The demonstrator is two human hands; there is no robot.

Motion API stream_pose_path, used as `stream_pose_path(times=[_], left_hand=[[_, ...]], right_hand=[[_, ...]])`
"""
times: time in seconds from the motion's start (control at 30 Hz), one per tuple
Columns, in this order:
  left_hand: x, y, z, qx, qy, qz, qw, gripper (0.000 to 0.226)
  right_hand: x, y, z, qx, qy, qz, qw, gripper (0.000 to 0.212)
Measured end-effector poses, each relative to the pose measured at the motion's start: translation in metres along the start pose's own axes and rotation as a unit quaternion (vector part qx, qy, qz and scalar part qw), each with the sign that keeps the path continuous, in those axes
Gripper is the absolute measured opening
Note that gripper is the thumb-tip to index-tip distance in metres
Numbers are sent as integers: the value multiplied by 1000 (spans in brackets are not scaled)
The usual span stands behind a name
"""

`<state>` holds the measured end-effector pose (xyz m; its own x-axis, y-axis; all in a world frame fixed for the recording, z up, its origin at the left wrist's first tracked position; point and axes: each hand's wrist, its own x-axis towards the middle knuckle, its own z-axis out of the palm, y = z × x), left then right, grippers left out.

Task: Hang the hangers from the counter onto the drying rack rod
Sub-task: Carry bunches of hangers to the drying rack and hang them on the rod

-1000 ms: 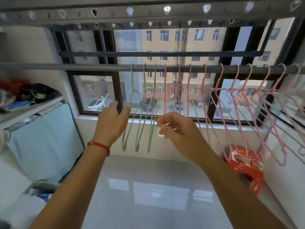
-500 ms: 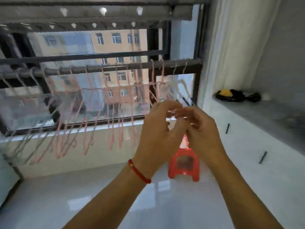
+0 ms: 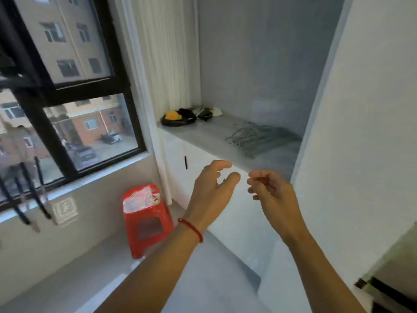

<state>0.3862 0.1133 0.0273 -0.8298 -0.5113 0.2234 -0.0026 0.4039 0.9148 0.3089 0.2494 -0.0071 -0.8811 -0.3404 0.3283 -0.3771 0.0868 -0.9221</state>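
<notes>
A heap of grey-green wire hangers [image 3: 259, 138] lies on the grey counter [image 3: 207, 134] in the alcove at the right. Both my hands are raised in front of the counter's edge, short of the heap. My left hand [image 3: 214, 186], with a red string on its wrist, has its fingers relaxed and holds nothing. Just right of it, my right hand [image 3: 270, 190] hangs with loosely curled fingers, also with nothing in it. The drying rack rod is out of view.
A black ring with a yellow item and dark bits [image 3: 180, 116] sits at the counter's far end. White cabinet doors [image 3: 180, 159] run below the counter. A red plastic stool [image 3: 146, 218] stands on the floor by the window wall [image 3: 67, 211]. A white wall [image 3: 361, 132] closes the right.
The view has swung right from the rack with its hung hangers to the counter alcove. My hands came together briefly and have now parted, both lowered toward the counter.
</notes>
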Motion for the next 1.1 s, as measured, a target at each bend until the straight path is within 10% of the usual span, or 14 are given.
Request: stream_pose_path(times=[0.33, 0.7, 1.1], left_hand=[[219, -125, 88, 101, -92, -86, 987, 59], [400, -237, 127, 361, -249, -83, 895, 93], [477, -305, 170, 485, -318, -62, 812, 120]], right_hand=[[144, 112, 15, -87, -8, 130, 988, 15], [290, 231, 62, -203, -19, 250, 947, 17], [399, 330, 95, -402, 34, 284, 870, 72]])
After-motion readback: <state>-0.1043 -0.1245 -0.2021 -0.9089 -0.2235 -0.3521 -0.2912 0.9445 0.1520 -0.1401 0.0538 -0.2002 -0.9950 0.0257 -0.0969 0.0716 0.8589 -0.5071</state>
